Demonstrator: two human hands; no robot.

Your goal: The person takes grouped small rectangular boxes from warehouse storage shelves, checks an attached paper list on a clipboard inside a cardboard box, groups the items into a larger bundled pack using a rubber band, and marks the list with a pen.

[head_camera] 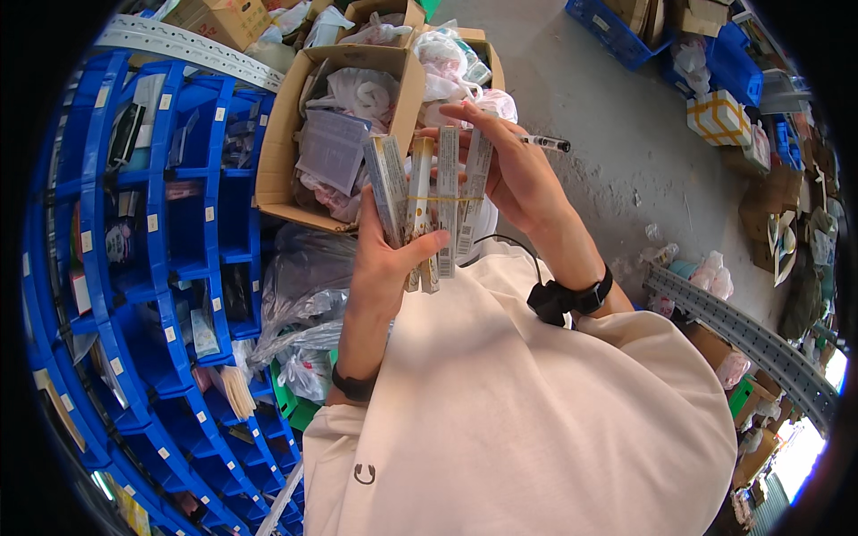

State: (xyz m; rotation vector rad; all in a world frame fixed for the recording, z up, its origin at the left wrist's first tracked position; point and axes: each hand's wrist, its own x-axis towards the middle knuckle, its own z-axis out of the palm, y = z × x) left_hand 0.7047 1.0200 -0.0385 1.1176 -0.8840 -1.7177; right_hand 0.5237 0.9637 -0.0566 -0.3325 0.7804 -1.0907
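My left hand point(395, 254) grips several long, narrow cardboard boxes point(448, 201), its thumb lying across their lower part. A thin yellow rubber band point(429, 198) runs around some of them. The leftmost narrow box point(387, 187) tilts away from the others. My right hand point(513, 161) is at the right side of the bundle, its fingers reaching behind the upper ends. A pen with a dark tip point(546, 142) sticks out to the right from my right hand. The boxes hide part of my right fingers.
Beyond my hands stands an open cardboard box point(285, 167) with plastic bags and a flat clear packet point(333, 151). Blue shelf bins point(151, 221) with goods line the left. A metal rail point(744, 342) and blue crates point(734, 60) are on the right, beside the grey floor point(596, 87).
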